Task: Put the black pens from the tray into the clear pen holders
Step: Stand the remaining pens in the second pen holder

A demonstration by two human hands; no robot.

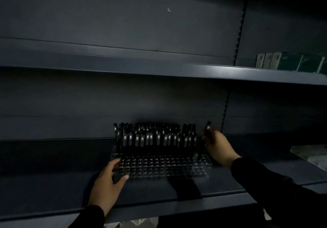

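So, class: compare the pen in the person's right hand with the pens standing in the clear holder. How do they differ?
The held pen is pinched by the right hand at the holder's right end; the standing pens are untouched. The held pen tilts, while the standing pens are near upright in the holder. The held pen is alone; the others crowd the back rows. All look black.

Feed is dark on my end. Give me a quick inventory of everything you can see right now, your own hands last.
Black pens: dozens, too many to count, upright in the holder's back rows.
Clear pen holder: one block visible, front holes empty, on the lower shelf.
Shelves: two, dark grey-blue.
Green boxes: several, upper shelf, far right.
Pale tray: one, partly visible, right edge.
Left hand: grip on the holder's left end.
Right hand: holds one black pen at the holder's right end.
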